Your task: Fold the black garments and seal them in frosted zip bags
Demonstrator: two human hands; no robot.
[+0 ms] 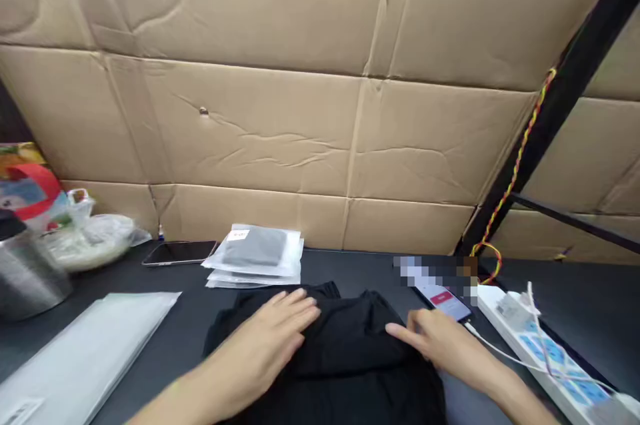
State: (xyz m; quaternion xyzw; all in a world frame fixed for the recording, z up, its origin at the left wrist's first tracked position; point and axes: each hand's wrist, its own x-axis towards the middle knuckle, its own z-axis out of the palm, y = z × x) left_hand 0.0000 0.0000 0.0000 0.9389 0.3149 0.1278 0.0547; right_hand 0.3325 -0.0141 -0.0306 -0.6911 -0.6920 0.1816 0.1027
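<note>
A folded black garment [360, 352] lies on the dark table in front of me, its fabric bunched along the far edge. My left hand [273, 332] rests on its left part, palm down, with the fingers stretched out. At the garment's right edge is my right hand [435, 338]; its thumb points left over the cloth and the other fingers curl at the edge, partly hidden. Just beyond the garment sits a small stack of clear plastic packets [255, 255] with dark contents and a white label on the top one.
Flat whitish plastic bags [95, 345] lie at left, near a metal cup [30, 272] and a tied plastic bag [95, 238]. One phone [180, 252] lies at the back; another phone [447, 302] with a cable lies beside a power strip [550, 352]. Cardboard [280, 105] walls the back.
</note>
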